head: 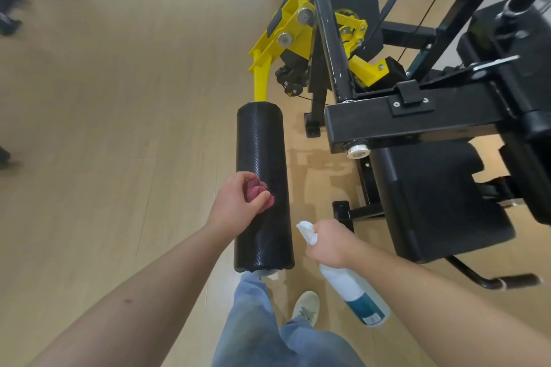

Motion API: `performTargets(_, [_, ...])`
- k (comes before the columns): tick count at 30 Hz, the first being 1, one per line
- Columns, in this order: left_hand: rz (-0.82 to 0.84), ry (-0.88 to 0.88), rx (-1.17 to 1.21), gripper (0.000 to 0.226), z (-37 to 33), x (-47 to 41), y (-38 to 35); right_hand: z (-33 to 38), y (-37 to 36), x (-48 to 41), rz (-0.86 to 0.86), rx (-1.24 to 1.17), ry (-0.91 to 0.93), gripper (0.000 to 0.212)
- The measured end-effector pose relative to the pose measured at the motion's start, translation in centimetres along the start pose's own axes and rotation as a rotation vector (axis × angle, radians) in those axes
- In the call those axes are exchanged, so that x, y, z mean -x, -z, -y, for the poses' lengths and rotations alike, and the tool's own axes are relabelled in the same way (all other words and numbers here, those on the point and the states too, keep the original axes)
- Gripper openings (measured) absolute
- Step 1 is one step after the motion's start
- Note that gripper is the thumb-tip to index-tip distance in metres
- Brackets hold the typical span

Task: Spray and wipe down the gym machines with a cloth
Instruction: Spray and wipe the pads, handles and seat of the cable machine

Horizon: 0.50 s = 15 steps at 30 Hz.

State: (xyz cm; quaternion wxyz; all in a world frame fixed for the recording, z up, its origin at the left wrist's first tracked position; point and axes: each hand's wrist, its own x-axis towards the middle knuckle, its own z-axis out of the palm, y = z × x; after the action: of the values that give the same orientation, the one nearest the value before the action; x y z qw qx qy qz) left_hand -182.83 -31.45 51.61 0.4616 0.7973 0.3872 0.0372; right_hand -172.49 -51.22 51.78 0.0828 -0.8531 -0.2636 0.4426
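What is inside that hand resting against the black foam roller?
The left hand grips a bunched pink cloth against the roller pad. Only a few folds show; the hand itself covers the rest.

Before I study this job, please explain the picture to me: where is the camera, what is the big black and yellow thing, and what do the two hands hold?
There is one picture. It comes from a camera worn on the person's head, looking down at their own arms and legs. The black and yellow thing is a gym machine standing on a wooden floor. The left hand grips a bunched pink cloth against the machine's black roller pad, which is mounted on a yellow arm. The right hand holds a white spray bottle by its trigger head, beside the pad. Further right is the black seat.
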Motion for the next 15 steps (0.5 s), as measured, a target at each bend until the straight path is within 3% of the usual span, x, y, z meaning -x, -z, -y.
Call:
performTargets(7, [-0.016, -0.005, -0.04, 0.042, 0.7, 1.8, 0.0, -0.8, -1.3, 0.6, 0.092, 0.098, 0.019, 0.03])
performTargets(12, [-0.04, -0.011, -0.019, 0.037, 1.7, 2.5, 0.2, 0.0, -1.7, -0.2, 0.122, -0.09, 0.046, 0.052])
performTargets(15, [-0.032, -0.007, -0.005, 0.032, 2.5, 2.8, 0.1, 0.6, -2.2, -1.1, 0.185, -0.17, 0.026, 0.045])
